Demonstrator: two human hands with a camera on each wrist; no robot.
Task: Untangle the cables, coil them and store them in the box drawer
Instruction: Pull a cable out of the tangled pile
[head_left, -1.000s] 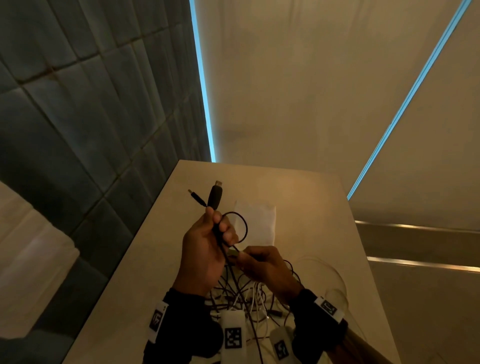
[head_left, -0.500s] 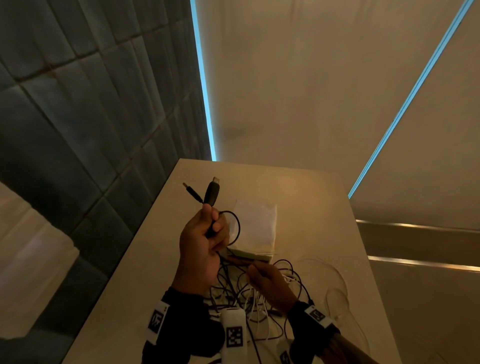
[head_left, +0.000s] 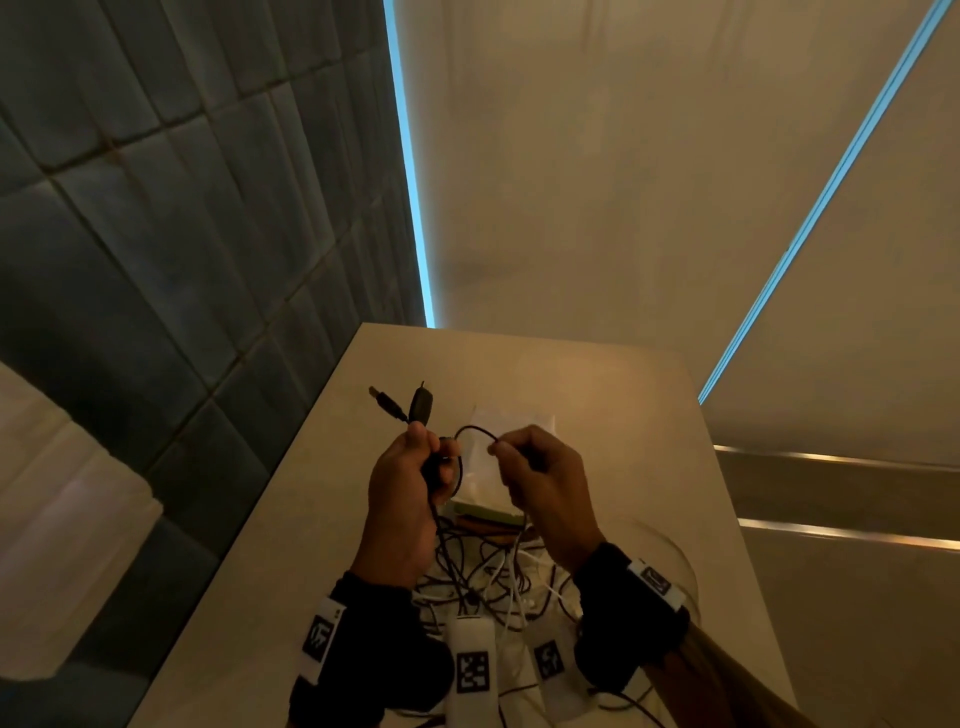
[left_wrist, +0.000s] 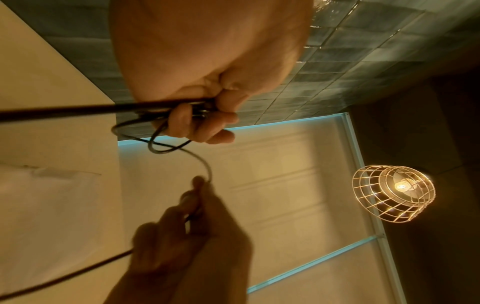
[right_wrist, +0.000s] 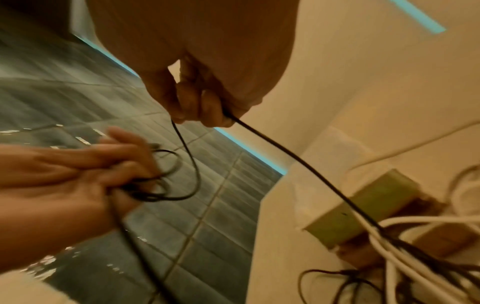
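Note:
My left hand (head_left: 415, 467) grips a small coil of the black cable (head_left: 470, 430) above the table, with two black plugs (head_left: 420, 402) sticking up past its fingers. My right hand (head_left: 524, 462) pinches the same cable just to the right, and a short arc spans the gap between the hands. In the left wrist view the left hand (left_wrist: 200, 121) holds the loops and the cable (left_wrist: 202, 162) curves down to the right hand (left_wrist: 197, 197). From the right hand (right_wrist: 202, 111) the cable (right_wrist: 285, 156) runs down into the tangle (right_wrist: 415, 246). The box (head_left: 488, 514) sits behind the hands.
A tangle of black and white cables (head_left: 488, 577) lies on the beige table (head_left: 623, 415) near its front edge. The box has a green side (right_wrist: 371, 205) and a pale top. A tiled wall (head_left: 156, 260) runs along the left. A caged lamp (left_wrist: 393, 194) hangs overhead.
My right hand has risen from the cable pile beside the box up to the height of the left hand, drawing the black cable with it. The left hand has stayed in place with the coil.

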